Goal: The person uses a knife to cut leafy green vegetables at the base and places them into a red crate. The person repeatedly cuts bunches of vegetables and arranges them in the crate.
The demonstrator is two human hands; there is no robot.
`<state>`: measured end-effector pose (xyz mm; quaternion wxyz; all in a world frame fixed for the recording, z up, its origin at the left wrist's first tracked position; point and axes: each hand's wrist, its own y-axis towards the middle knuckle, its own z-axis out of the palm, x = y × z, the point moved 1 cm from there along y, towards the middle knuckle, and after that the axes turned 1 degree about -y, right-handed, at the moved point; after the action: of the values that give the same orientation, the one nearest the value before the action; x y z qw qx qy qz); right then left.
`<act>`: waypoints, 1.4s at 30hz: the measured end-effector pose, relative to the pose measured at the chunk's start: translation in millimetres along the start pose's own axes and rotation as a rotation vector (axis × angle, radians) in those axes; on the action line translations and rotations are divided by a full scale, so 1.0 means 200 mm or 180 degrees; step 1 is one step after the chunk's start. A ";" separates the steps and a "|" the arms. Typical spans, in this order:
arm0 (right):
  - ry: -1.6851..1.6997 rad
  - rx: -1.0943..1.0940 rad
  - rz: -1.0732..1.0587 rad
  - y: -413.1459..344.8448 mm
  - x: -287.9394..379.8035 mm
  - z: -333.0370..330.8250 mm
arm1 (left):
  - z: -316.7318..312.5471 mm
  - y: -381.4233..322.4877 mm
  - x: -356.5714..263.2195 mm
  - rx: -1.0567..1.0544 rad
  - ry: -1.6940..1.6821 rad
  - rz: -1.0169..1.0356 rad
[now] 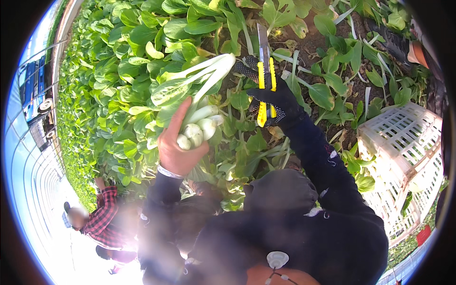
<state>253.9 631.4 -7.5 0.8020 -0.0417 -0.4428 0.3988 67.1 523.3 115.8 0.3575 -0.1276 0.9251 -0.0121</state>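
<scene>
My bare left hand (181,144) grips a bunch of bok choy (201,124), its pale stem ends bundled toward the palm. One more bok choy (213,71) lies across the top of that bunch, its white base pointing up and right. My right hand (281,101), in a black dotted glove, is wrapped around the yellow handle of a utility knife (266,74). The blade is out, points away from me, and does not touch the bunch. The fingers under the knife are partly hidden.
Dense leafy bok choy plants (117,82) grow on the left. Cut leaves (327,89) litter the soil at right. White plastic crates (399,142) stand at my right, near another person's shoe (392,42). A person in a checked shirt (103,221) works at lower left. A blue truck (34,89) stands outside.
</scene>
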 end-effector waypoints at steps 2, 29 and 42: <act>0.0425 0.0216 -0.0390 0.03 0.01 0.06 | 0.00 0.00 -0.02 0.0185 0.0109 0.0148; 0.0249 -0.0282 -0.0373 -0.08 -0.06 0.06 | 0.48 0.06 0.06 0.0544 -0.3608 -0.1479; -0.4508 0.0236 -0.0234 0.54 -0.26 -0.09 | 0.05 0.75 0.18 0.2492 0.1703 -0.0934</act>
<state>188.1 674.7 -98.5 0.3351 0.2699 -0.8450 0.3175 13.7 660.0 67.1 0.1231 -0.1050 0.8827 -0.4412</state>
